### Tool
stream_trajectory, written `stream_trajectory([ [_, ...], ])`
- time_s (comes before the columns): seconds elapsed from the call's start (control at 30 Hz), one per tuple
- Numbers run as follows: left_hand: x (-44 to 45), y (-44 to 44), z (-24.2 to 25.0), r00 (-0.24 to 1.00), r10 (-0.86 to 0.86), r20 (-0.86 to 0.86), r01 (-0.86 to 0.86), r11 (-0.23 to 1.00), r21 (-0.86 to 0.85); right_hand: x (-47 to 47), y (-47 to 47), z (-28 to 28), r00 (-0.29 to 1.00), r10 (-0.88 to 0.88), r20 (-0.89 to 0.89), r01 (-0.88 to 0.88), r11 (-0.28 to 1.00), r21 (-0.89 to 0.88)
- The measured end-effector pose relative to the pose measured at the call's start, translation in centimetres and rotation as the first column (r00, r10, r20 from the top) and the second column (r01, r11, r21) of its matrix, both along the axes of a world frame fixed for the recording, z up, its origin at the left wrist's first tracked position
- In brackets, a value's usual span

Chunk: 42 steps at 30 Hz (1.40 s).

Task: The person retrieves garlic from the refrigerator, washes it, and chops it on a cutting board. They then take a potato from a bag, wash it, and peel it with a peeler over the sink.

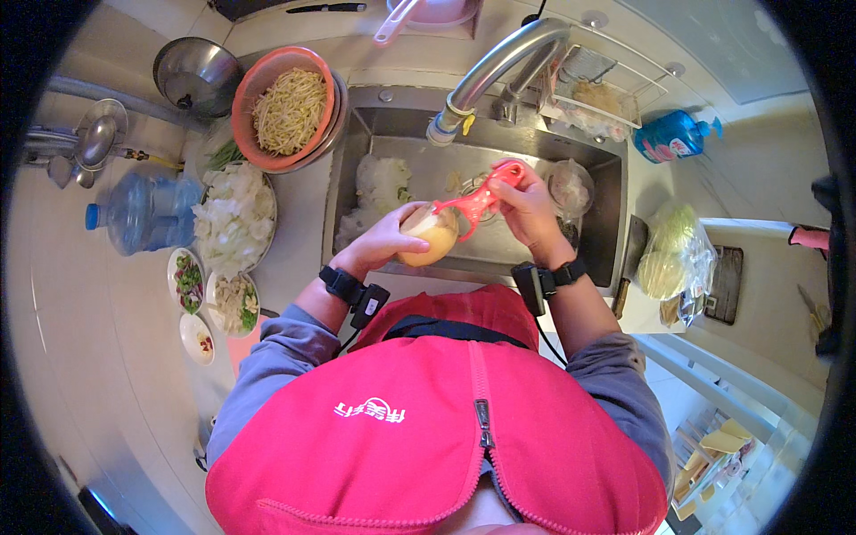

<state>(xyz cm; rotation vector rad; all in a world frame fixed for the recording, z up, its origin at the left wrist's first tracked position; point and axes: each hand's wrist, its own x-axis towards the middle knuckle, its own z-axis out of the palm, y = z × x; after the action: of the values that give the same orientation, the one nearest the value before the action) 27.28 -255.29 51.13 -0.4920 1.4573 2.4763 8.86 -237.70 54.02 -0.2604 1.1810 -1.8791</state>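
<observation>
A round, tan potato (435, 244) with a paler patch on its upper side is gripped in my left hand (381, 239). My right hand (525, 204) holds a red Y-shaped peeler (476, 202) by its handle, and one prong of its head touches the top of the potato. Both hands are over the near part of a stainless steel sink (418, 148). Pale leafy scraps (381, 179) lie in the sink's left side. A clear plastic bag (570, 189) with something pale inside rests at its right.
A curved faucet (498, 63) reaches over the sink. Left are a colander (244, 127) of bean sprouts, chopped cabbage (234, 217) and small dishes (196, 340). Right are a soap bottle (672, 137), a cleaver (632, 257) at the counter's edge and bagged cabbage (672, 251).
</observation>
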Motion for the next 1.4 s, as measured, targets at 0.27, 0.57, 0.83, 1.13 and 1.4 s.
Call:
stream_trajectory([
  [0.27, 0.3, 0.4, 0.1, 0.999, -0.011, -0.047, 0.016, 0.994, 0.106, 1.2, -1.6, -0.7, 0.993, 0.078, 0.084, -0.078, 0.997, -0.003],
  [0.57, 1.5, -0.4, -0.1, 0.998, -0.034, -0.060, 0.031, 0.998, -0.045, -4.8, 2.5, -7.1, 0.964, -0.100, -0.247, 0.213, 0.847, 0.488],
  [0.83, 0.1, 0.0, 0.9, 1.000, -0.007, -0.020, 0.001, 0.958, -0.288, -0.7, 0.4, -1.7, 0.997, -0.042, -0.061, 0.047, 0.996, 0.078],
  [1.13, 0.1, -0.1, 0.7, 0.999, -0.033, -0.010, 0.029, 0.952, -0.304, 0.3, -1.3, -4.6, 0.978, 0.099, 0.186, -0.115, 0.990, 0.077],
  [1.4, 1.8, -0.5, 0.8, 0.991, -0.120, -0.064, 0.076, 0.880, -0.468, -4.2, 2.4, -7.1, 0.978, -0.065, -0.200, 0.161, 0.843, 0.514],
])
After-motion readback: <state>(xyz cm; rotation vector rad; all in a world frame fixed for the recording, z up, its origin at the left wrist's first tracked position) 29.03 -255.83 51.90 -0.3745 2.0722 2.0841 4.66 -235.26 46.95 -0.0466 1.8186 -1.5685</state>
